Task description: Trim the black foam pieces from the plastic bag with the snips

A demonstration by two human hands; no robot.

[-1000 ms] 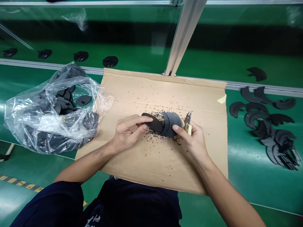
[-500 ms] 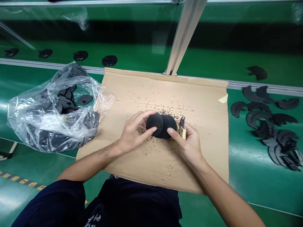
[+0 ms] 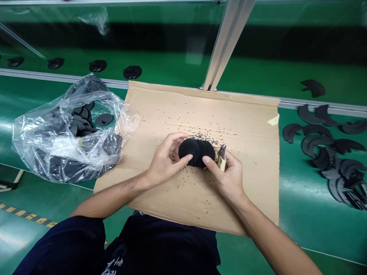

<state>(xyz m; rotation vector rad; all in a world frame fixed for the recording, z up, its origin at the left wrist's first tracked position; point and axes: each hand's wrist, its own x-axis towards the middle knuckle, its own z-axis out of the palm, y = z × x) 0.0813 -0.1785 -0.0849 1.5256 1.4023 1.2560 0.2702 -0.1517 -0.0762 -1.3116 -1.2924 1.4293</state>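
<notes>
Several overlapping black discs [image 3: 189,151] are fanned out between my two hands above the cardboard sheet. My left hand [image 3: 168,156] is closed on their left side, its thumb lying across the front disc. On the right, my right hand [image 3: 225,168] pinches the discs with its thumb and also keeps a pair of cutting pliers [image 3: 222,154] with pale yellow handles in its palm, jaws pointing up and away. Tiny black scraps [image 3: 200,133] are scattered over the cardboard around the discs. The fingers behind the discs are hidden.
A clear plastic bag [image 3: 69,152] full of black discs stands on the left. The cardboard sheet [image 3: 249,172] covers the middle of the green table. Black curved pieces [image 3: 318,137] lie piled on the right. A metal post [image 3: 229,46] rises at the back, beside clear panels.
The discs are now spread a little wider, with another disc edge showing between the front and rear ones. Both hands stay in nearly the same place; the view has shifted slightly.
</notes>
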